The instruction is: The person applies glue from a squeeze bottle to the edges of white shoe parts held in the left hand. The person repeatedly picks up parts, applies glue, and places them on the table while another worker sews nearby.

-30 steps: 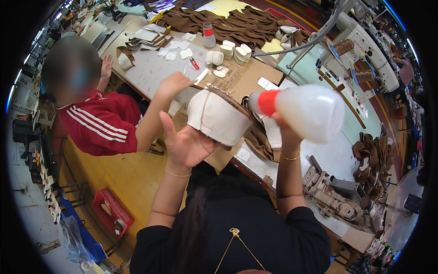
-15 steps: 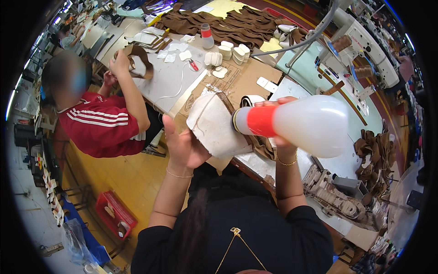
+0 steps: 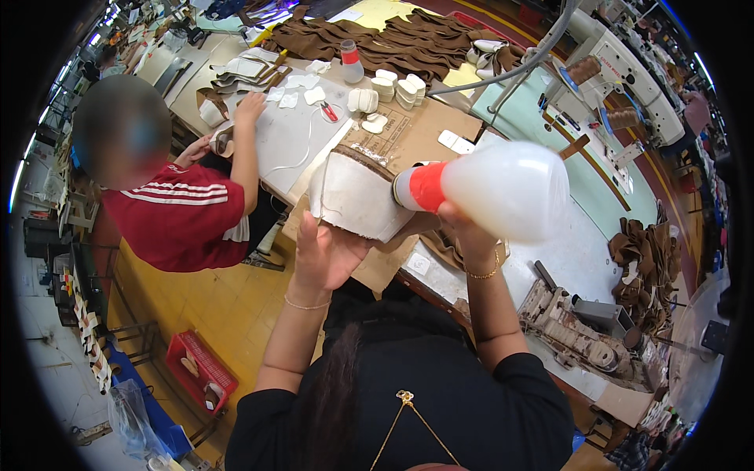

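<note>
White bottle [image 3: 506, 191] — red collar; white shoe piece [image 3: 353, 196] — brown edge.

Shoe upper [image 3: 357, 196]: above the counter [image 3: 408, 133], left of the squeeze bottle [image 3: 495, 188].
Co-worker [image 3: 177, 212]: left of the counter.
Sewing machine [image 3: 620, 71]: far right.

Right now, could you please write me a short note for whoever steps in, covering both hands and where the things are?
Left hand: holds up the white shoe piece from below.
Right hand: grips the white squeeze bottle, tipped sideways, its red neck at the piece's edge.
Nearby: more white pieces and brown cut pieces on the table; a person in a red shirt works opposite.
Done or left: cannot tell how much of the piece is coated.
</note>
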A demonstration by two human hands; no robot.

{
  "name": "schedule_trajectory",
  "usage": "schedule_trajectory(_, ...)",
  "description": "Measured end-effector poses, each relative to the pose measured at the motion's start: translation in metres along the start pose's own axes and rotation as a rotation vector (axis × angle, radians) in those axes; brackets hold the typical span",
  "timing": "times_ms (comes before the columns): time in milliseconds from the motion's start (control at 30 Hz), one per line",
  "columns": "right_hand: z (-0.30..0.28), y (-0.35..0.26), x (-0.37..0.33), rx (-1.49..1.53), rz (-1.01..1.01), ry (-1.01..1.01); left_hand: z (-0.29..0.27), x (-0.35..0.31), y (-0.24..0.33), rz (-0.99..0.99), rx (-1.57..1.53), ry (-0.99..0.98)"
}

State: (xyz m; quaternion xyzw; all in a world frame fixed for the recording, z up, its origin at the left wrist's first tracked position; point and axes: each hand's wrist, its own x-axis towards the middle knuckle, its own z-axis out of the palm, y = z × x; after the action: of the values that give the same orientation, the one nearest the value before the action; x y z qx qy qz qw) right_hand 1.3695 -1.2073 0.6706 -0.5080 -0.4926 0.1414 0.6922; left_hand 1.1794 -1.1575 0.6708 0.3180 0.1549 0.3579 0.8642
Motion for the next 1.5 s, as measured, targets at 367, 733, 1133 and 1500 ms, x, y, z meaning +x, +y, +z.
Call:
schedule_trajectory(367, -0.011, 0.005, 0.025, -0.152, 0.004, 0.159, 0.0, -0.001, 0.004, -0.018, -0.172, -0.012)
schedule_trajectory(733, -0.016, -0.005, 0.012, 0.103, 0.093, 0.106, -0.001, 0.0, 0.001, -0.068, -0.126, -0.019)
schedule_trajectory(1133, -0.004, -0.017, 0.026, -0.004, -0.197, -0.011, -0.001, -0.001, -0.006, -0.006, 0.022, 0.017)
schedule_trajectory(1500, -0.008, -0.017, 0.014, -0.069, -0.073, 0.07, 0.018, 0.007, 0.005, -0.069, -0.529, -0.32)
